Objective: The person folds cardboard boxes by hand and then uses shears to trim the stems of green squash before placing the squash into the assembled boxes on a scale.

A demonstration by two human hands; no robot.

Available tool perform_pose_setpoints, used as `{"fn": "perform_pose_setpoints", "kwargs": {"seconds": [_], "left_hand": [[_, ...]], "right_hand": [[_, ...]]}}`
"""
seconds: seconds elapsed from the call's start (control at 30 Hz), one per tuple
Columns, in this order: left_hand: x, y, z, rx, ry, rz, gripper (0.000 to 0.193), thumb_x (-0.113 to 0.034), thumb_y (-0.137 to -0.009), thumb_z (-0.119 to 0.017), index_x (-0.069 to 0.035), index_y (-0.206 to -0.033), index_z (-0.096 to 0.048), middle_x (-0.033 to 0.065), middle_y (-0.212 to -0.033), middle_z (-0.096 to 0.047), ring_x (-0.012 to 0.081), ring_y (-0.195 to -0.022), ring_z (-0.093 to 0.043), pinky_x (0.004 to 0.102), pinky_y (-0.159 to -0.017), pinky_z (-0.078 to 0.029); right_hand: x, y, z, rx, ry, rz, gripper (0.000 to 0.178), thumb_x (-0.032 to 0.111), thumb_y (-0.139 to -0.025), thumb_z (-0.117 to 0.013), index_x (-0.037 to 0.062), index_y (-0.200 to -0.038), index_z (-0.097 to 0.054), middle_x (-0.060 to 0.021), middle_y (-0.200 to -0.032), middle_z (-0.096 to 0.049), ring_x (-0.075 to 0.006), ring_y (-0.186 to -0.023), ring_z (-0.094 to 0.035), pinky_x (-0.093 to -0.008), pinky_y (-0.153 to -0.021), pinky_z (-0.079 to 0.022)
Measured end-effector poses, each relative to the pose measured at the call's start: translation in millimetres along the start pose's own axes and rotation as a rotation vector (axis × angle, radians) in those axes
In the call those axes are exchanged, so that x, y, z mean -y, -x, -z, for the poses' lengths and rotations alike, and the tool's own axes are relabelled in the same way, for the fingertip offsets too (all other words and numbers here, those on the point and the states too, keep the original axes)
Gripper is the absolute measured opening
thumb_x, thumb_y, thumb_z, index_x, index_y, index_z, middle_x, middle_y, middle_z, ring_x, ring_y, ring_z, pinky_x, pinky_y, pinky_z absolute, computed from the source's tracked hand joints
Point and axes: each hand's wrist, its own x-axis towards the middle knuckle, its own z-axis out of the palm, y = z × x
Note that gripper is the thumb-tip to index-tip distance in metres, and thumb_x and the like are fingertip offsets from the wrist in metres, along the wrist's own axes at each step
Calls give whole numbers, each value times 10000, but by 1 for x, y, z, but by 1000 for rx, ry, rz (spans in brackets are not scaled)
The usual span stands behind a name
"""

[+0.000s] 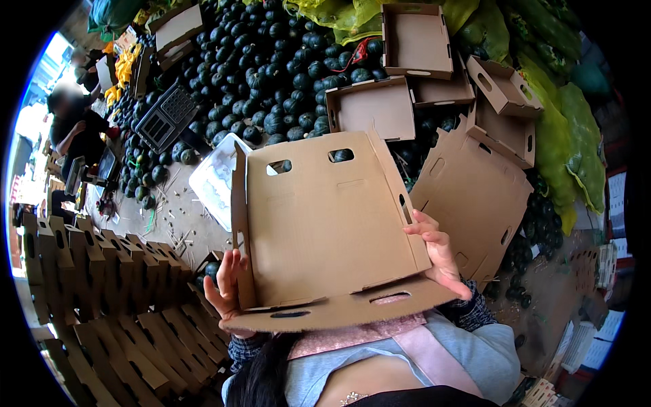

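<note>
A partly folded cardboard box (pixel 319 217) is held in front of me, its inside facing up. Its two side walls stand raised, and the near flap (pixel 339 308) with two hand holes leans out toward my body. My left hand (pixel 229 292) holds the near left corner, fingers up along the left wall and the palm against the flap's end. At the near right corner my right hand (pixel 439 256) grips the right wall and flap, with fingertips over the wall's edge. Two more hand holes show at the box's far end.
A large heap of dark green squashes (pixel 271 74) spreads beyond the box. Folded trays (pixel 417 41) and a flat cardboard blank (pixel 471 197) lie to the right. At left stand a scale (pixel 166 119), a white bin (pixel 220 176), stacked boxes (pixel 102 271) and another person (pixel 68 129).
</note>
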Motion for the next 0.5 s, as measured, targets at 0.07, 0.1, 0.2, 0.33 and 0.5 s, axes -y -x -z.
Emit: {"fn": "perform_pose_setpoints", "kwargs": {"seconds": [0.07, 0.1, 0.2, 0.33, 0.5], "left_hand": [[23, -16, 1, -145, -198, 110, 531, -320, -975, -401, -249, -1431, -140, 194, -1472, -240, 372, -1331, -289, 508, -1046, -309], [32, -24, -5, -212, -155, 77, 457, -93, -942, -431, -205, -1373, -329, 183, -1470, -245, 380, -1332, -288, 496, -1055, -293], [38, -40, 6, 267, -1019, 95, 264, -22, -852, -501, -111, -1058, -640, 195, -1470, -238, 405, -1368, -201, 541, -1093, -153], [-6, -40, -25, 813, -1620, -60, 482, -346, -801, -593, -47, -1177, -544, 178, -1359, -400, 327, -1318, -331, 578, -1075, -169], [20, -33, -13, 1457, -1334, 70, 177, -159, -772, -528, -113, -934, -583, 42, -799, -545, 193, -775, -573, 407, -947, -374]], "right_hand": [[-17, -3, 2, -203, -59, -200, 574, 438, -910, -486, 23, -1283, -354, -175, -1409, -259, -269, -1300, -308, -483, -1097, -206], [-28, -16, -3, -274, 157, -163, 482, 166, -909, -516, 48, -1323, -298, -145, -1370, -309, -242, -1282, -326, -465, -1105, -203], [-53, -28, 10, -302, 822, -109, 377, 297, -890, -586, 50, -1171, -540, -121, -1289, -406, -256, -1249, -369, -514, -1108, -189], [-14, -25, -2, 466, 1578, 199, 838, 735, -713, -506, 25, -1152, -581, -85, -1112, -554, -227, -1214, -410, -594, -1070, -217], [-30, -19, -4, 1244, 1309, -219, 190, 205, -694, -611, 42, -782, -571, -75, -824, -623, -202, -843, -626, -385, -850, -458]]}}
